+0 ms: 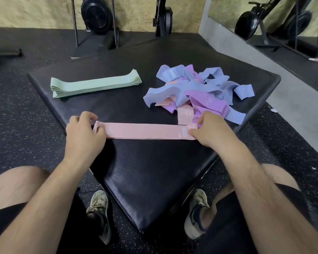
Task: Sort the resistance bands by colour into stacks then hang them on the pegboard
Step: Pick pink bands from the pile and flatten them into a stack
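A flat pink fabric resistance band [145,132] lies stretched across the near part of the black padded bench [145,171], held at both ends. The left hand [84,129] has its grip pinched on the band's left end, fingers curled over the loop. The right hand [209,129] pinches the right end beside the pale label, thumb on top and fingers curled at the far edge.

Just beyond the right hand sits a loose tangled pile of blue, purple and pink bands [200,88], spilling toward the bench's right edge. A second pink band marked 15 [185,114] pokes out of that pile and touches the far edge of the held band near the right hand, so the two overlap there. A purple band from the pile also reaches the right hand's fingers.

At the far left of the bench, well apart from the pile, a neat stack of pale green bands [95,85] lies flat.

The person's worn sneakers [97,208] rest on the speckled black rubber floor [26,107] on either side of the bench's near corner. A black fan-wheel exercise machine [96,15] stands against the far wall.
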Demonstrator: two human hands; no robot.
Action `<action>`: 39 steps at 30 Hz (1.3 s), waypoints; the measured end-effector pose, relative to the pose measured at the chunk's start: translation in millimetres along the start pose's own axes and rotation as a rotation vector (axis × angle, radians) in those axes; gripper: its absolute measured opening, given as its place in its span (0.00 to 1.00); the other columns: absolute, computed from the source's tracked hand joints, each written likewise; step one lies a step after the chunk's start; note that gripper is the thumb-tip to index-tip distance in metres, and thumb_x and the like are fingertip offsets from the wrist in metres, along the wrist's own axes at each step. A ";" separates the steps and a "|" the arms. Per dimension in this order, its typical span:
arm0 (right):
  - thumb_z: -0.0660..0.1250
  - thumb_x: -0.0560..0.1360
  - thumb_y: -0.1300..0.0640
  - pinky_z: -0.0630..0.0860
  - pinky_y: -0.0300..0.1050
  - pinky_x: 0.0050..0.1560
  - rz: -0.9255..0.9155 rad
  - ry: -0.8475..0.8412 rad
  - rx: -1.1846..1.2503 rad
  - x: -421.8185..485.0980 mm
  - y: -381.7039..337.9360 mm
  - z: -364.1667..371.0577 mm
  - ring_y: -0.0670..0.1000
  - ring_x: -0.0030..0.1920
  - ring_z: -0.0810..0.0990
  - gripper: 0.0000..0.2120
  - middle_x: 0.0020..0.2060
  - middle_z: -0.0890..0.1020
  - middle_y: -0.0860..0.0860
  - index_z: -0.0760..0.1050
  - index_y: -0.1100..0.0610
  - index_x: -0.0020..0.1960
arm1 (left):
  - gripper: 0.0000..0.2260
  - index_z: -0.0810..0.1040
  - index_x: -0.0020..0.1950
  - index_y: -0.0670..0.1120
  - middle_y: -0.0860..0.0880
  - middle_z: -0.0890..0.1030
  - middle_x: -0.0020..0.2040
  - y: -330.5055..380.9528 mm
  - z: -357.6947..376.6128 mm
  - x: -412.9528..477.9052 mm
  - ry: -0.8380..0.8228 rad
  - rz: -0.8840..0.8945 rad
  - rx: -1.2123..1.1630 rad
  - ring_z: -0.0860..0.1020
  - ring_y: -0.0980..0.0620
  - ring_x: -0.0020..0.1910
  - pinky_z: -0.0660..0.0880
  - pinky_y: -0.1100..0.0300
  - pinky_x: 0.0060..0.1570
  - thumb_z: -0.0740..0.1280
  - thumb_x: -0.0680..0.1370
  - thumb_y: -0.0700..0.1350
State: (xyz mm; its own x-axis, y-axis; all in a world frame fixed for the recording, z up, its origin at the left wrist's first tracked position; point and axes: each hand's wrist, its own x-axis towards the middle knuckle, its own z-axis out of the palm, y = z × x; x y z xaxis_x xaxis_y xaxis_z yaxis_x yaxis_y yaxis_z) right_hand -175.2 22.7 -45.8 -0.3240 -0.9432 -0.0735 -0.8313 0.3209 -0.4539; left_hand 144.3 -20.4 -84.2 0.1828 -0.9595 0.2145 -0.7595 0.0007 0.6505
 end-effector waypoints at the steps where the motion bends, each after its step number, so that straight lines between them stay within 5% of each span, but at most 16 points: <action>1: 0.73 0.75 0.55 0.68 0.43 0.46 0.012 0.004 -0.001 0.2 -0.8 0.6 0.53 0.48 0.75 0.16 0.49 0.76 0.49 0.73 0.56 0.59 | 0.12 0.76 0.61 0.47 0.42 0.76 0.58 0.6 0.1 0.2 -0.012 -0.006 0.022 0.75 0.39 0.59 0.73 0.46 0.63 0.64 0.78 0.46; 5: 0.73 0.74 0.56 0.66 0.42 0.37 0.083 -0.059 0.063 1.5 -5.1 -2.6 0.50 0.41 0.76 0.13 0.45 0.77 0.48 0.72 0.56 0.54 | 0.15 0.77 0.65 0.44 0.46 0.81 0.56 6.8 0.1 3.5 -0.052 -0.034 -0.034 0.77 0.42 0.59 0.73 0.50 0.60 0.65 0.80 0.46; 9: 0.71 0.72 0.59 0.69 0.41 0.35 0.137 -0.112 0.156 2.7 -2.5 -6.6 0.50 0.33 0.71 0.08 0.40 0.80 0.53 0.74 0.57 0.38 | 0.14 0.78 0.65 0.47 0.47 0.81 0.58 7.8 -1.2 7.6 -0.065 -0.110 -0.083 0.78 0.48 0.54 0.71 0.55 0.53 0.66 0.80 0.46; 11: 0.72 0.70 0.61 0.76 0.46 0.40 0.157 -0.095 0.248 3.3 -0.5 -7.6 0.52 0.35 0.72 0.12 0.39 0.77 0.53 0.79 0.69 0.48 | 0.13 0.79 0.63 0.48 0.47 0.80 0.56 7.2 -3.8 8.5 -0.072 -0.078 -0.105 0.78 0.49 0.49 0.72 0.56 0.50 0.66 0.79 0.44; 13: 0.73 0.71 0.64 0.77 0.43 0.36 0.182 -0.099 0.345 2.7 0.7 -8.6 0.53 0.33 0.76 0.21 0.38 0.76 0.52 0.73 0.74 0.59 | 0.12 0.79 0.60 0.51 0.47 0.80 0.56 5.5 -7.5 10.3 -0.074 -0.081 -0.183 0.81 0.47 0.43 0.78 0.53 0.47 0.67 0.77 0.42; 17: 0.76 0.71 0.63 0.81 0.48 0.47 0.175 -0.175 0.385 -0.2 5.4 -14.5 0.51 0.29 0.81 0.12 0.47 0.83 0.55 0.77 0.59 0.52 | 0.15 0.80 0.55 0.55 0.52 0.82 0.53 -1.8 -17.0 16.5 -0.122 -0.274 -0.411 0.83 0.46 0.50 0.81 0.45 0.56 0.74 0.71 0.40; 19: 0.77 0.71 0.63 0.81 0.45 0.40 0.179 -0.215 0.412 0.7 10.4 -17.7 0.50 0.30 0.80 0.18 0.46 0.83 0.56 0.76 0.57 0.58 | 0.16 0.81 0.55 0.51 0.47 0.83 0.55 -5.5 -19.6 20.0 -0.156 -0.329 -0.515 0.83 0.46 0.54 0.79 0.47 0.61 0.76 0.71 0.38; 23: 0.77 0.70 0.66 0.77 0.44 0.37 0.163 -0.298 0.541 -0.8 13.3 -23.2 0.51 0.35 0.79 0.22 0.49 0.84 0.57 0.76 0.54 0.62 | 0.13 0.81 0.52 0.49 0.44 0.83 0.56 -10.4 -24.0 18.6 -0.179 -0.343 -0.560 0.82 0.45 0.52 0.78 0.49 0.59 0.75 0.72 0.35; 27: 0.75 0.71 0.67 0.77 0.44 0.38 0.089 -0.349 0.513 -6.4 13.8 -21.7 0.50 0.39 0.81 0.16 0.49 0.85 0.55 0.81 0.51 0.54 | 0.12 0.82 0.48 0.49 0.43 0.83 0.54 -14.4 -26.8 16.5 -0.224 -0.335 -0.612 0.81 0.47 0.45 0.78 0.53 0.53 0.73 0.73 0.32; 33: 0.74 0.73 0.66 0.79 0.39 0.50 -0.129 -0.161 0.523 -11.3 8.1 -15.5 0.46 0.43 0.80 0.19 0.48 0.80 0.49 0.81 0.45 0.55 | 0.17 0.83 0.50 0.53 0.50 0.81 0.46 -19.0 -36.8 14.7 -0.147 -0.176 -0.741 0.78 0.51 0.43 0.74 0.61 0.43 0.72 0.74 0.30; 35: 0.74 0.74 0.64 0.75 0.30 0.48 -0.173 -0.071 0.507 -13.6 5.7 -16.5 0.44 0.44 0.79 0.18 0.48 0.80 0.46 0.80 0.41 0.53 | 0.17 0.84 0.50 0.54 0.55 0.83 0.44 -21.9 -41.9 14.9 -0.110 -0.110 -0.721 0.79 0.55 0.43 0.75 0.62 0.49 0.72 0.74 0.31; 39: 0.73 0.74 0.62 0.72 0.34 0.41 -0.152 -0.095 0.376 -15.0 7.5 -9.8 0.46 0.39 0.78 0.13 0.38 0.83 0.49 0.80 0.43 0.46 | 0.14 0.84 0.47 0.51 0.54 0.85 0.40 -25.3 -39.2 7.5 -0.187 -0.094 -0.566 0.81 0.58 0.39 0.78 0.67 0.45 0.72 0.75 0.31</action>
State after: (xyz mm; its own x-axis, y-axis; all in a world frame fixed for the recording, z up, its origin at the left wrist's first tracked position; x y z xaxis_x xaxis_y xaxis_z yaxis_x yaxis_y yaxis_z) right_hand -181.0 40.1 -39.5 -0.1531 -0.9867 -0.0541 -0.6381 0.1405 -0.7570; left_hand 189.4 -16.5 -70.4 0.0810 -0.9960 0.0390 -0.2860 0.0142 0.9581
